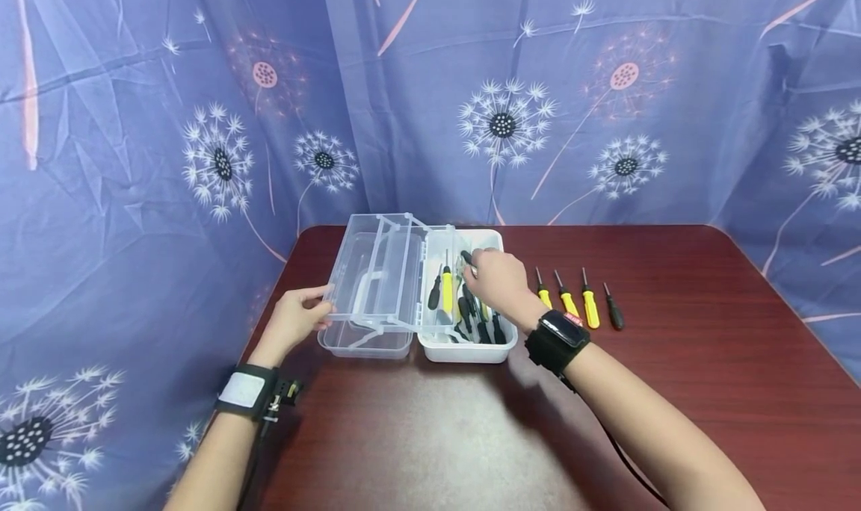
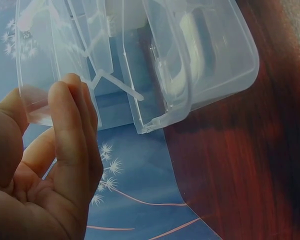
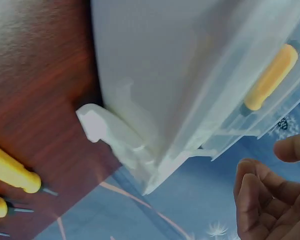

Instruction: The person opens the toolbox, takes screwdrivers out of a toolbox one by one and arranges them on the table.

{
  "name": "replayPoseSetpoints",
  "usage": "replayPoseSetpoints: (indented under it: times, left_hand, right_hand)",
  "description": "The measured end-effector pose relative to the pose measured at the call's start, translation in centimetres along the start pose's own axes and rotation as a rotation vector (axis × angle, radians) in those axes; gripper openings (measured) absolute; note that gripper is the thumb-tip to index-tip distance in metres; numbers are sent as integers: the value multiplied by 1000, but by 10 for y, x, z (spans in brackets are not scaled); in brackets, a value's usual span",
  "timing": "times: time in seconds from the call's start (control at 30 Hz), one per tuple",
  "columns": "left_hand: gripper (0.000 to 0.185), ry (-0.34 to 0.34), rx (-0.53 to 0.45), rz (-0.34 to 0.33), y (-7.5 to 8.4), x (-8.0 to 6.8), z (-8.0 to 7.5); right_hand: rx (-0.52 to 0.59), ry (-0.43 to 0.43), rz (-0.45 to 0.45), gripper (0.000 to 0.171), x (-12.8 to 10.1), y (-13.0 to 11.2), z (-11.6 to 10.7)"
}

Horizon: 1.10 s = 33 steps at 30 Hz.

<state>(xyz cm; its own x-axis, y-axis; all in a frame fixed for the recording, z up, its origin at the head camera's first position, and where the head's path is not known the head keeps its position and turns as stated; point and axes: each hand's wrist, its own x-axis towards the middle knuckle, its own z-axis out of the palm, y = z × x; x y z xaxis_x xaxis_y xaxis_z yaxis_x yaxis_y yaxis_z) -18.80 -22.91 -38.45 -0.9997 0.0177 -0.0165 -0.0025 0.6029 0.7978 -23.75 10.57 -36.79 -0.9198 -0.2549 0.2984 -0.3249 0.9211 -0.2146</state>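
My left hand [image 1: 299, 317] pinches the front left corner of the raised clear lid [image 2: 37, 107] between thumb and fingers. The lid, with its folding trays, belongs to a white-bottomed plastic toolbox [image 1: 467, 354]. Over the box's right side is my right hand [image 1: 501, 276], fingers bent. A black handle [image 1: 466, 258] shows right at its fingertips; I cannot tell whether they grip it. In the right wrist view, nothing shows between the visible fingers [image 3: 247, 192]. A yellow-handled screwdriver [image 1: 447, 290] and a smaller black one [image 1: 434, 294] lie left of that hand, several black-handled tools [image 1: 483, 332] below it.
Right of the box, several screwdrivers stand in a row on the dark red table [image 1: 706, 361]: yellow-handled ones [image 1: 590, 308] and a black one [image 1: 615, 314]. A blue dandelion-print cloth [image 1: 430, 122] hangs behind and at the left. A white latch [image 3: 110, 130] sticks out from the box.
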Motion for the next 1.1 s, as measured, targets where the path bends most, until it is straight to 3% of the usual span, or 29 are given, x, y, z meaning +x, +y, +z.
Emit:
replayPoseSetpoints:
  times: [0.43,1.1]
  left_hand:
    - [44,-4,-5,6,0,1,0]
    - [45,-9,-5,-22,0,1,0]
  right_hand:
    - [-65,-23,-110,28,12,-30,6]
    - [-111,-141,-117,47,18,-51,19]
